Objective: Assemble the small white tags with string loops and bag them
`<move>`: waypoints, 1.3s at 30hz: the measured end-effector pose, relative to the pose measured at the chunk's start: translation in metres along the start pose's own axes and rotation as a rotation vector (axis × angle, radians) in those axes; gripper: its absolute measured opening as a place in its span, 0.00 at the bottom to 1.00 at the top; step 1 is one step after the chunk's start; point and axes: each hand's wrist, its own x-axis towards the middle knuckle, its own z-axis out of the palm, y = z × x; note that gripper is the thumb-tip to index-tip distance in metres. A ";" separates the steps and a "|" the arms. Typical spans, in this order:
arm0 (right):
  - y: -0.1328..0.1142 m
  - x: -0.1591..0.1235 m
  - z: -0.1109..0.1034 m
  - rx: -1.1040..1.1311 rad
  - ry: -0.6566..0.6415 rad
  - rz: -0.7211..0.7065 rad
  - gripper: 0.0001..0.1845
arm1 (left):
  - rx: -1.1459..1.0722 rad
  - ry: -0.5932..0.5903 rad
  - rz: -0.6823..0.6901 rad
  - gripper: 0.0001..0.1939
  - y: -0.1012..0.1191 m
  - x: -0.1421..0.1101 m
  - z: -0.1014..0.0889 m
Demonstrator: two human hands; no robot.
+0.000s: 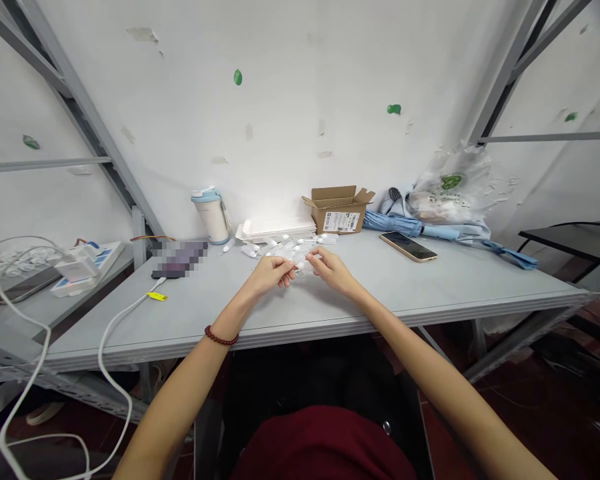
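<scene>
Bright, even light washes the wall (280,133) at twelve o'clock and the tabletop (480,283), shadows faint; the floor (510,427) at four lies dim. Wide-angle distortion splays the posts (97,127) at ten and two; pixelation masks a device (180,260) at nine.

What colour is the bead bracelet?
The bracelet is dark reddish-brown, seen best in the head view, the only one here.

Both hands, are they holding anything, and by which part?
The left hand and right hand appear to pinch a small whitish item; which part each grips is too small to tell.
</scene>
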 end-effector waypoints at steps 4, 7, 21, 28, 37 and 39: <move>0.004 0.002 -0.001 0.038 0.086 -0.009 0.17 | 0.008 0.021 -0.004 0.14 0.002 0.000 -0.001; 0.003 0.001 -0.002 0.052 0.087 -0.003 0.19 | 0.002 0.030 0.001 0.13 0.002 -0.001 -0.001; 0.003 0.000 -0.005 -0.007 -0.133 0.063 0.19 | 0.057 -0.015 0.111 0.12 0.003 -0.004 0.004; 0.003 0.001 -0.004 -0.238 -0.025 0.010 0.17 | 0.135 -0.180 0.007 0.13 0.002 -0.004 -0.002; 0.009 0.004 -0.007 -0.248 0.033 0.106 0.21 | 0.076 -0.161 -0.097 0.13 0.006 -0.005 -0.003; 0.014 0.006 -0.008 -0.268 0.100 0.158 0.22 | 0.024 -0.116 -0.106 0.13 0.005 -0.003 -0.004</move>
